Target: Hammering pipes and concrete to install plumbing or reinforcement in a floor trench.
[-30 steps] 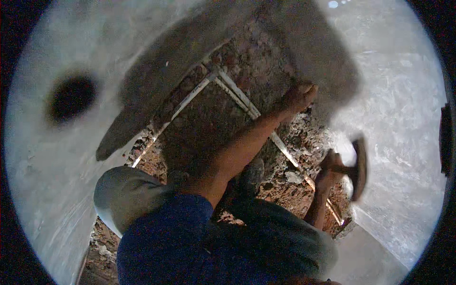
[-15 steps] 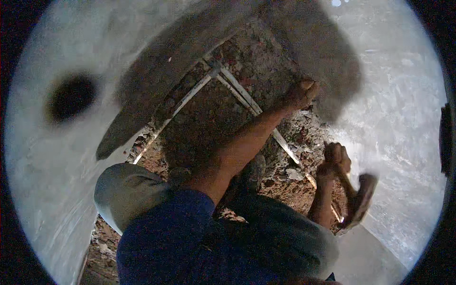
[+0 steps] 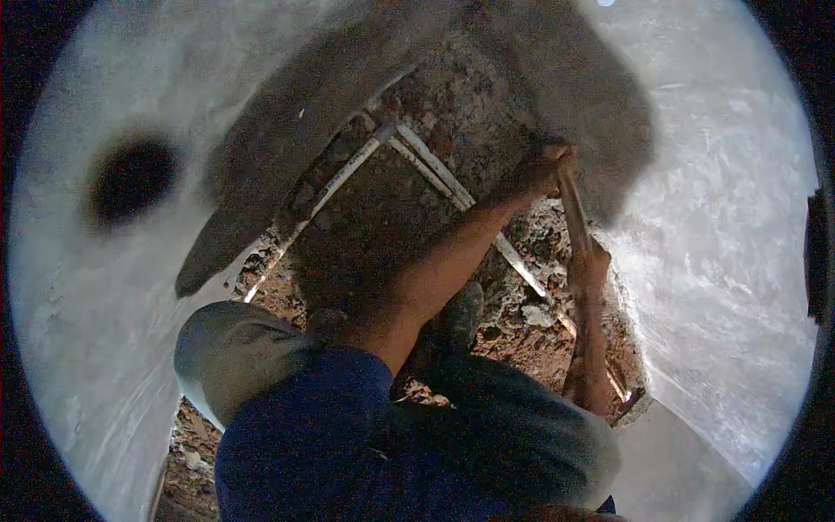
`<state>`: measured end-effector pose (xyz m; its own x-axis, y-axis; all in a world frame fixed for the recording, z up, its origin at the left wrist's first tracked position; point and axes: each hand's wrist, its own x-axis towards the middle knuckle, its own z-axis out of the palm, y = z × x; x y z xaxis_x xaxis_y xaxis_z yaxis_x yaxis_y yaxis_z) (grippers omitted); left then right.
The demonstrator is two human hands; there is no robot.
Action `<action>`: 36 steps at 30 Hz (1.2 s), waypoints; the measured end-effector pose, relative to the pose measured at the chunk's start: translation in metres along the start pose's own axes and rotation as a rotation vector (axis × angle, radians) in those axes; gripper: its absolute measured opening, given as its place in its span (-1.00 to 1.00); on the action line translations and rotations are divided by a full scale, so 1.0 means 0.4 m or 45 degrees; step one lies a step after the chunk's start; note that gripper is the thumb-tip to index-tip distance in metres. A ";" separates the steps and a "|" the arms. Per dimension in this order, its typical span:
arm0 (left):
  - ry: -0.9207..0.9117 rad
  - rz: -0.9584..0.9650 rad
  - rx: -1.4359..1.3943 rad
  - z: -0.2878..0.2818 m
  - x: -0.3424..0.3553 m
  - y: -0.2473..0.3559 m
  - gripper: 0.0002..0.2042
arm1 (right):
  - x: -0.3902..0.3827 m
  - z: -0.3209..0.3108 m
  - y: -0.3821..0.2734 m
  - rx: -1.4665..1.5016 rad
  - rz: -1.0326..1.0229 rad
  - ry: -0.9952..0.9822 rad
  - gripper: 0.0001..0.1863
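Observation:
My right hand (image 3: 590, 258) is wrapped round the handle of a hammer (image 3: 571, 204), smeared by motion. The wooden handle runs up from this fist to my left hand (image 3: 550, 167), and the hammer's head is hard to make out there. My left arm stretches forward across the dug ground to the foot of the right wall. Its fingers are closed, but whatever they grip is hidden in shadow. Below both hands lies broken, rubbly soil (image 3: 541, 228).
Pale pipes (image 3: 426, 170) run over the soil and meet in a corner ahead. Smooth grey walls rise on the left (image 3: 104, 322) and right (image 3: 722, 261). My bent knees (image 3: 239, 348) and a shoe (image 3: 463, 313) are close below. A pale slab (image 3: 665, 461) lies lower right.
My right hand has swung the hammer up and forward, from low beside the right wall to my left hand. The left hand stays in nearly the same place.

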<state>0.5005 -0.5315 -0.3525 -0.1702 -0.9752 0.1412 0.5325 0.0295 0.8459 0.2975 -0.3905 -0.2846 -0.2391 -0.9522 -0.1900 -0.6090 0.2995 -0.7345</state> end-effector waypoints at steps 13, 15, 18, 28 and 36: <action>0.424 -0.021 0.910 -0.010 -0.085 0.044 -0.73 | -0.200 0.027 -0.079 -0.537 0.013 0.098 -0.64; 0.363 0.035 0.753 -0.048 -0.104 0.015 -0.70 | -0.211 -0.003 -0.012 -0.202 0.032 -0.063 -0.65; 0.422 0.266 0.243 -0.180 -0.176 -0.074 -0.62 | -0.224 0.003 -0.118 -0.973 -0.260 -0.301 -0.69; 0.564 -0.231 -0.022 -0.367 -0.202 -0.036 -0.67 | -0.047 -0.024 -0.270 -0.928 -0.539 0.309 -0.74; 0.533 0.129 0.323 -0.221 -0.163 0.076 -0.67 | -0.226 0.027 -0.174 -0.965 -0.188 -0.055 -0.72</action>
<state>0.6010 -0.4863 -0.3812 0.2475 -0.9673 0.0547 0.3020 0.1306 0.9443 0.3698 -0.3261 -0.2233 -0.0944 -0.9823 -0.1616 -0.9874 0.1131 -0.1105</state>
